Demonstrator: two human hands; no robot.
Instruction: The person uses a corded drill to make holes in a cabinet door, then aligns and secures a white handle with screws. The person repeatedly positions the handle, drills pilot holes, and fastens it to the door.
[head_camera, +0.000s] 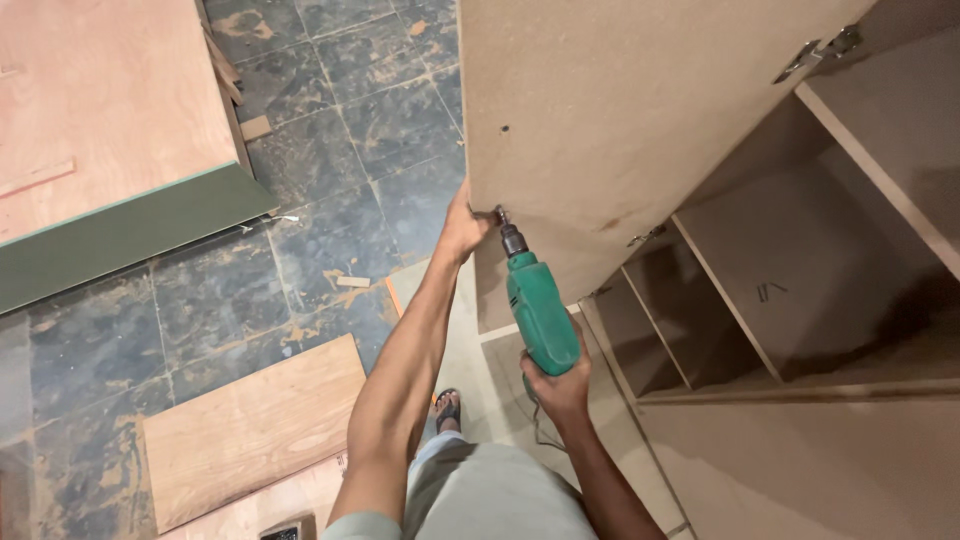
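Observation:
My right hand (560, 385) grips the handle of a green power drill (538, 310). Its chuck and bit point up at the lower edge of an open cabinet door (620, 110), a plain brown board. My left hand (465, 228) reaches up and holds that lower edge right beside the drill tip; its fingers wrap behind the board and are partly hidden. A small dark hole shows in the door's face, higher up.
The wooden cabinet (800, 290) with shelves and metal hinges (815, 55) fills the right side. Plywood sheets lie on the dark tiled floor: a large one with a green edge (100, 130) at upper left, a smaller one (250, 425) at lower left. My sandalled foot (447, 408) stands below.

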